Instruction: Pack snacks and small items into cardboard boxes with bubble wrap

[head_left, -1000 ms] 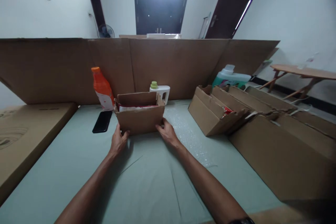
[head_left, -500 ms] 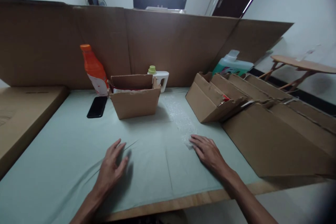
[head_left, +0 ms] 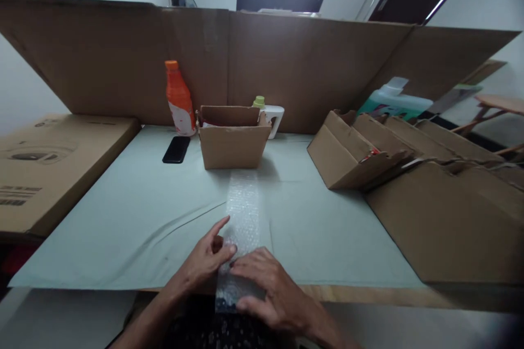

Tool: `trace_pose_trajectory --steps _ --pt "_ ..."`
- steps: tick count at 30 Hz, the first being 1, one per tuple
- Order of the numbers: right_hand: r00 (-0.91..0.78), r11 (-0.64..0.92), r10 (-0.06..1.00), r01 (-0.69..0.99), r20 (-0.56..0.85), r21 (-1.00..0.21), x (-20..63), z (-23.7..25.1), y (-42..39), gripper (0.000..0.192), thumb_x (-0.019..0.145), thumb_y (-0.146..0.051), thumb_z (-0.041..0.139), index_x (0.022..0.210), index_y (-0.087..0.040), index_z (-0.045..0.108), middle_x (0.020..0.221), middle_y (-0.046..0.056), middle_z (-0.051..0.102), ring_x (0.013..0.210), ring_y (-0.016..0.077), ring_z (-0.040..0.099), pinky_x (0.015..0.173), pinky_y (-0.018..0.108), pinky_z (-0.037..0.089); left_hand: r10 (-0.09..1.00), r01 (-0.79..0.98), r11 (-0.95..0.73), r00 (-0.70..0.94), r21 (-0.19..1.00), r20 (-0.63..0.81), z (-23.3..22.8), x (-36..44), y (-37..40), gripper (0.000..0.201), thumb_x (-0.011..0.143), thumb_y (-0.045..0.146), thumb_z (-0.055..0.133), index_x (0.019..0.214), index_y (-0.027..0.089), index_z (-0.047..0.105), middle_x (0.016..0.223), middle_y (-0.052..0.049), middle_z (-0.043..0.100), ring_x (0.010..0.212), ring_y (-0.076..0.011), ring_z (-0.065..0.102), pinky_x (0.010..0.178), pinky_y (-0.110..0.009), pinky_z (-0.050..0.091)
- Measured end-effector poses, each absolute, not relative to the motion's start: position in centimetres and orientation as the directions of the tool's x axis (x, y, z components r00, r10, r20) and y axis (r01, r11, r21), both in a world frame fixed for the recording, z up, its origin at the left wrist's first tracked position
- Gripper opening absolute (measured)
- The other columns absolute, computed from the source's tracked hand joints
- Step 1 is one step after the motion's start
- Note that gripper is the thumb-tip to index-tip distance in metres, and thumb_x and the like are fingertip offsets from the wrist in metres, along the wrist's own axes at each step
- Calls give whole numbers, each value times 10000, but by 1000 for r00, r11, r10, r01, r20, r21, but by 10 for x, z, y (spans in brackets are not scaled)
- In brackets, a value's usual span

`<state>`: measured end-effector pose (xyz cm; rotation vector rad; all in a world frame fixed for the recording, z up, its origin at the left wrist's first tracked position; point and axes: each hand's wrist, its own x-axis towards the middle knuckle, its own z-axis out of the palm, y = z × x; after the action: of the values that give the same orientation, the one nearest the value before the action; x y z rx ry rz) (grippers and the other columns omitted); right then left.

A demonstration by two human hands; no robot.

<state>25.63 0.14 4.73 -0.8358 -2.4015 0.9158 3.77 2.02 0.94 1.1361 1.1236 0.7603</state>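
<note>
A strip of clear bubble wrap (head_left: pixel 243 204) runs from near the small cardboard box down to the table's front edge, its near end hanging over it. My left hand (head_left: pixel 207 256) is at the strip's left side; the index finger points outward and the thumb touches the wrap. Across the near part of the strip lies my right hand (head_left: pixel 272 286), fingers and thumb spread apart over the plastic. The small open cardboard box (head_left: pixel 234 147) stands just beyond the strip's far end with something reddish inside.
An orange bottle (head_left: pixel 180 101), black phone (head_left: pixel 176 149) and white bottle with a green cap (head_left: pixel 273 115) are at the back. Divided cardboard boxes (head_left: pixel 434 218) and a teal liquid jug (head_left: pixel 395 101) stand right. A large flat carton (head_left: pixel 61 169) lies left; a cardboard wall (head_left: pixel 286 65) closes the back.
The bubble wrap has come leftward and nearer, now straight in front of me. My right hand moved left and closer with it; my left hand moved right to its edge. The view shifted left.
</note>
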Motion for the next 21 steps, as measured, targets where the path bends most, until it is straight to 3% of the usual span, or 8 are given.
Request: trace_pose_trajectory --steps 2,5,8,10,12,15,17,21 --pt "-629 560 752 455 195 -693 268 42 22 346 978 -434 541 1247 -244 646 1214 80 723 1126 249 638 997 456 455 908 89 285 296 955 -298 5 38 12 866 788 595 686 1479 132 447 708 45 441 634 -116 417 560 -234 352" --pt "-479 510 853 676 209 -531 277 30 67 376 995 -361 491 1327 -231 609 1364 126 640 1269 285 563 1044 509 434 886 72 343 306 937 -348 1 38 -1 762 797 584 664 1398 131 548 776 16 465 627 -122 432 526 -242 376" --pt "-527 544 837 774 148 -322 263 18 102 430 953 -296 554 1369 -194 582 1476 165 538 1354 329 487 1044 532 438 864 79 377 330 923 -381 -3 39 -16 710 815 565 639 1389 154 563 837 -21 554 582 -126 481 529 -275 427" --pt "-562 571 819 782 116 -250 253 13 112 413 950 -281 555 1348 -180 599 1476 174 534 1355 340 485 1034 538 447 879 88 356 305 930 -365 -5 40 -28 609 811 528 655 1302 167 641 957 -73 635 695 -165 571 622 -301 477" --pt "-567 579 814 773 128 -260 256 12 109 409 960 -283 531 1351 -178 595 1464 173 546 1344 331 499 1039 542 448 895 68 352 267 934 -357 -5 41 -39 500 792 493 690 1176 174 711 1058 -96 669 818 -189 614 714 -305 491" --pt "-599 613 785 716 156 -334 287 16 78 461 935 -224 521 1395 -220 556 1504 137 512 1361 309 488 1068 544 437 849 -70 481 288 874 -444 0 41 -48 471 777 504 716 1097 159 724 876 -45 666 623 -135 620 602 -263 457" --pt "-665 657 736 655 127 -374 310 23 46 595 893 -185 560 1476 -263 465 1550 104 461 1398 299 448 1090 528 433 805 -218 574 328 789 -495 7 39 -46 476 760 507 742 1063 142 719 762 -2 618 484 -99 576 512 -240 428" --pt "-710 679 688 555 152 -480 310 27 -3 802 880 -231 650 1580 -260 259 1507 120 504 1378 294 466 1077 481 467 788 -435 615 361 657 -499 25 37 -28 510 700 479 810 1017 91 712 731 -42 632 591 -156 631 494 -258 508"
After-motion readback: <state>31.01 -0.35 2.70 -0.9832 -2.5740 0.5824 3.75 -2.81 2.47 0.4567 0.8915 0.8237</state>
